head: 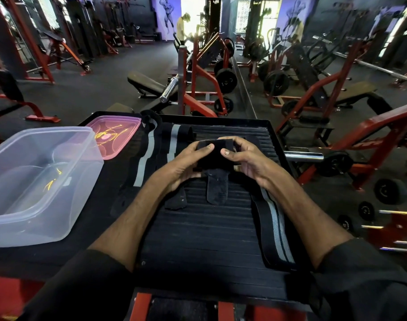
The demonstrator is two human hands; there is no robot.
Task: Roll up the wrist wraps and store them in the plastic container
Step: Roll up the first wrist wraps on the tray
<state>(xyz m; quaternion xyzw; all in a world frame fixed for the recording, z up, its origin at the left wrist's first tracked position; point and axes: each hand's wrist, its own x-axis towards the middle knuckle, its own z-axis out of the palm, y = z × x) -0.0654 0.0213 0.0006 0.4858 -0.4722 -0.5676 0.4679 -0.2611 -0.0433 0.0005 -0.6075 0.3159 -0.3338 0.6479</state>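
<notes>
1. Step in hand, as I judge it: rolling one wrist wrap [217, 151], held just above the desk [198, 239] at the centre of the frame. The roll looks only begun; a black end hangs below it towards the desk.
2. Left hand [188, 158]: fingers curled narrowly round the left end of the wrap, thumb on top.
3. Right hand [246, 156]: fingers [227, 152] curled round the right end in the same way, thumb pressing the top face.
4. Next move, in my view: turn the roll tightly over its loose length, keeping the edges even, then carry it left.
5. The plastic container [35, 205] stands open at the left of the frame, with no wrap inside that I can see; its pink lid [114, 137] lies behind it.
6. More striped wraps lie flat: two left of centre [143, 163], one under the right forearm at lower right [275, 225].
</notes>
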